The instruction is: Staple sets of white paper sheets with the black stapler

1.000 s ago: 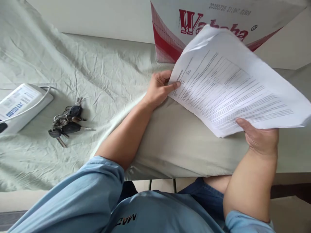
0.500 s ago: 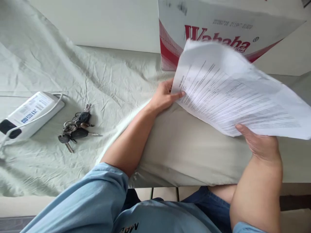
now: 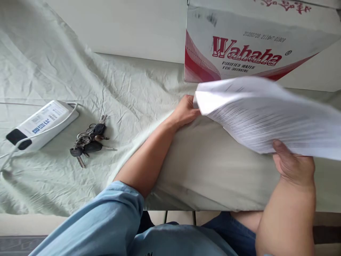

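Support surface: a table (image 3: 213, 170) is covered by a pale green cloth (image 3: 80, 81), heavily creased on the left half and smoother on the right, where it is folded over the near edge. Two thin metal legs are seen beneath that edge.

At far left, a white power strip (image 3: 44, 123) with a black end is laid flat on the cloth; its white cable is looped alongside it. Just beside it, to the right, a bunch of keys (image 3: 89, 140) is laid. At the far right rear, a cardboard box (image 3: 250, 46) printed "Wahaha" is stood on the cloth.
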{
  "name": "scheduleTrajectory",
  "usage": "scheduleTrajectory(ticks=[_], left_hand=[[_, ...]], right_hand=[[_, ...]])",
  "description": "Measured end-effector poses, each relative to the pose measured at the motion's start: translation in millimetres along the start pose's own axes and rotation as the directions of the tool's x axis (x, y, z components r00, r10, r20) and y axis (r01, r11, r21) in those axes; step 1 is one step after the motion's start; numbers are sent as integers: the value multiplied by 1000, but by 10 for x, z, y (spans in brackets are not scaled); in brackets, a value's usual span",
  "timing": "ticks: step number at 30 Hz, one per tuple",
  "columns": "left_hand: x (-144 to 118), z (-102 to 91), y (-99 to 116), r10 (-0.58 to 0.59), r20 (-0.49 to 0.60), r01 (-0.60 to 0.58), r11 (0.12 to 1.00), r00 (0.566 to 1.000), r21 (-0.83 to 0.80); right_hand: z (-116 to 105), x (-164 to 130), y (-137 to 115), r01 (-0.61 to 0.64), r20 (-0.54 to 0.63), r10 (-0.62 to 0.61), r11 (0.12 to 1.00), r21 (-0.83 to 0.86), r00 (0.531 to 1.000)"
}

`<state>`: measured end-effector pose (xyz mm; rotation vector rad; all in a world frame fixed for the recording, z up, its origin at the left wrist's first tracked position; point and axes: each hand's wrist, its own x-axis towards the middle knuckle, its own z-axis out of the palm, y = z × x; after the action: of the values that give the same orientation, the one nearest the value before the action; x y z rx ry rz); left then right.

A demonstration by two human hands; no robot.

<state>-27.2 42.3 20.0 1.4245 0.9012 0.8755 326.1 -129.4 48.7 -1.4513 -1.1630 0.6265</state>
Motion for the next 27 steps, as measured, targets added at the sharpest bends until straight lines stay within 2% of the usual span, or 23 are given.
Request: scheduleTrajectory(ticks=[3,5,8,10,11,12,15,17,20,23,25,26,27], left_hand=[[-65,20,48,-57,21,57,997,998,-42],[-82,18,62,-69,10,69,997,998,-45],[-76,-6,56,-67,-19,67,998,998,-9],[-75,-26,61,-76,12,76,997,997,-1],[-82,-36,73,-83,45,83,996,996,-8],[-92,-44,94,-89,85,91,996,992,-18],[-141,-63,197,-124,232,136,990,965,-35],[-166,-69,275,-159,330,177,984,930,-26],[-160,-61,340,-199,451,196,979,870,52],[-114,-30,322,-194,520,120,978,832,172],[-88,-8,292,-179,554,63,973,813,222],[-80,0,281,-176,566,47,971,805,235],[-77,6,274,-176,572,42,970,801,240]], right_hand=[[79,-16,-102,-77,11,76,997,28,997],[26,-62,-132,-186,40,186,982,10,982],[-207,-118,-97,-352,158,368,928,-119,916],[-400,-109,-60,-425,188,463,880,-210,866],[-490,-90,-51,-458,156,491,865,-207,857],[-568,-65,-54,-466,94,488,865,-187,868],[-719,1,-128,-423,-104,412,897,-126,905],[-739,9,-199,-420,-98,410,899,-126,907],[-630,-32,-250,-433,75,447,889,-150,891],[-359,-94,-205,-429,263,455,891,-152,851],[-136,-128,-145,-425,320,440,897,-119,839],[-33,-138,-113,-421,318,432,901,-105,844],[53,-143,-84,-403,279,410,911,-85,868]])
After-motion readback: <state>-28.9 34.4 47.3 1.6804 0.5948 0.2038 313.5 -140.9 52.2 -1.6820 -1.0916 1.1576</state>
